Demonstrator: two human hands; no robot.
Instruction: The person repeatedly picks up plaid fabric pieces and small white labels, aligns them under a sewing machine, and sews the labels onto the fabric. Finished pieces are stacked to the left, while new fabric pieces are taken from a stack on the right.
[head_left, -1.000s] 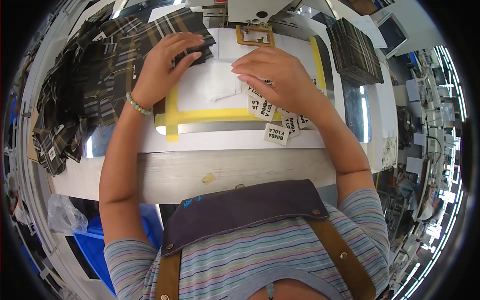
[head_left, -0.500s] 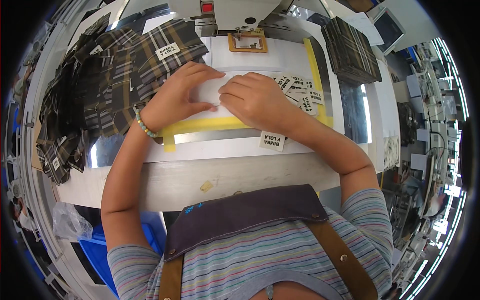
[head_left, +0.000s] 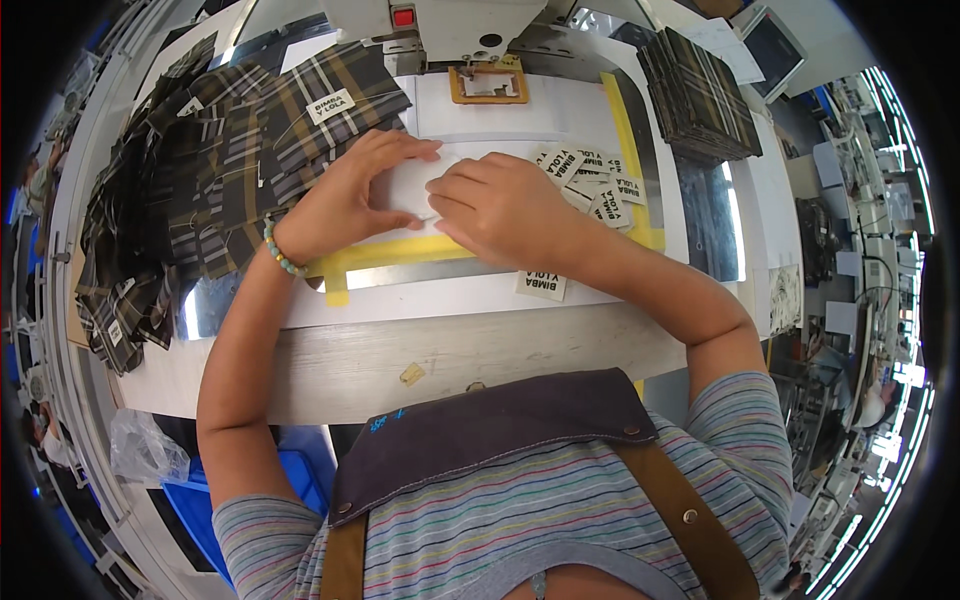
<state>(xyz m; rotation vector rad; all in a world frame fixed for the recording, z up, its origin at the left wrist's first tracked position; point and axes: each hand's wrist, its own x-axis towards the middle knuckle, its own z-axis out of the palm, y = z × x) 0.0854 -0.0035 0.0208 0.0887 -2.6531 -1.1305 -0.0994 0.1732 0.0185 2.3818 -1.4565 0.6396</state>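
My left hand (head_left: pixel 338 198), with a beaded bracelet at the wrist, rests on the white work surface, thumb and fingers spread apart around the left side of a flat white piece (head_left: pixel 405 183). It looks like paper or a label seen from its plain side; I cannot tell which. The curled fingers of my right hand (head_left: pixel 515 212) press together on its right edge, and my palm hides part of it. Beside my right hand lies a loose pile of white printed labels (head_left: pixel 608 188). Another label (head_left: pixel 541 285) sits partly under my right forearm.
A sewing machine head (head_left: pixel 470 35) stands at the far side above an orange frame (head_left: pixel 488 100). Plaid fabric pieces (head_left: pixel 235 150) heap at the left, one bearing a label (head_left: pixel 331 106). A neat plaid stack (head_left: pixel 695 95) is at the far right. Yellow tape (head_left: pixel 400 250) borders the white surface.
Both hands have shifted slightly left, the right a little more. The white piece between them shows more of its surface. The view has tilted a little.
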